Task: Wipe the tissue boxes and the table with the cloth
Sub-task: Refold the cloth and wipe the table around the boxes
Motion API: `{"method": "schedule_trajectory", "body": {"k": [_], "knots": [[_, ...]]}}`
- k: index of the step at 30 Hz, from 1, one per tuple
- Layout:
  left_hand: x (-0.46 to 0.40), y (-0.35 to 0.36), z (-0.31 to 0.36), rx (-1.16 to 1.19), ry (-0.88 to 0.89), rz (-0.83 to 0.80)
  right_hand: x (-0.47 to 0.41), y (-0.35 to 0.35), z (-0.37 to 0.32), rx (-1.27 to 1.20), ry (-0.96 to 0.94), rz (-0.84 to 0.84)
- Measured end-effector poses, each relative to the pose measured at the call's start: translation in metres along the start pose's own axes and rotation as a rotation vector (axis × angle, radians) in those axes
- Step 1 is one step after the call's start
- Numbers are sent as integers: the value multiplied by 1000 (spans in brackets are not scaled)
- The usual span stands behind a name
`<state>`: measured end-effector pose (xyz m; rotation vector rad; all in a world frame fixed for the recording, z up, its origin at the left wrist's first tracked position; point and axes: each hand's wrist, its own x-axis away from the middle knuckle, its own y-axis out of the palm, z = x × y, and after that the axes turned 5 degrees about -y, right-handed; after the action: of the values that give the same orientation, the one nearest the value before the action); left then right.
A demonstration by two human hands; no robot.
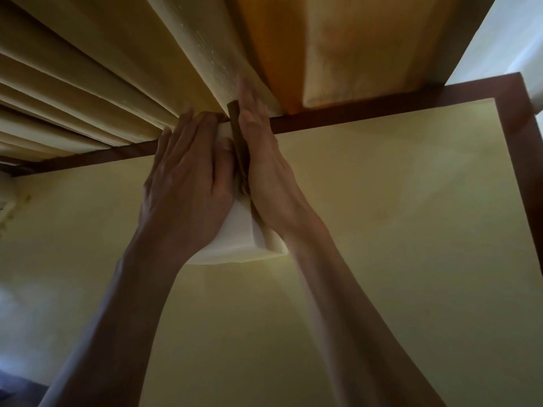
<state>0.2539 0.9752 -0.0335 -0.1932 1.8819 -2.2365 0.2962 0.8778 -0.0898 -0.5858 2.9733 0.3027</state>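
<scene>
A white tissue box (239, 233) stands on the pale yellow table (396, 230) near its far edge. My left hand (188, 177) lies flat over the top of the box, its fingers reaching the far end. My right hand (270, 171) is held upright with straight fingers and presses a brown cloth (236, 139) against the right side of the box. Only a narrow strip of the cloth shows between the two hands. Most of the box is hidden under them.
A dark brown wooden rim (382, 105) borders the table at the far and right sides. Cream curtains (88, 83) hang in folds just behind the far edge. A yellow-orange panel (338, 54) stands behind the table's right half.
</scene>
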Motion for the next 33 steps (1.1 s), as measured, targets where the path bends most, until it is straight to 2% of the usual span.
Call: {"method": "schedule_trajectory", "body": {"k": [5, 9, 12, 20, 29, 33], "knots": [[2, -1, 2, 20, -26, 8, 63, 6, -1, -8, -8, -82], [4, -2, 8, 21, -57, 6, 90, 9, -2, -40, 5, -77], [4, -2, 8, 25, -42, 19, 80, 2, 2, -115, 42, -69], [2, -4, 7, 22, -37, 11, 3, -12, 37, -8, 97, -48], [6, -3, 10, 32, -55, 15, 96, -7, 46, -101, 113, -107], [5, -4, 9, 28, -54, 18, 95, -7, 48, -133, 107, -107]]}}
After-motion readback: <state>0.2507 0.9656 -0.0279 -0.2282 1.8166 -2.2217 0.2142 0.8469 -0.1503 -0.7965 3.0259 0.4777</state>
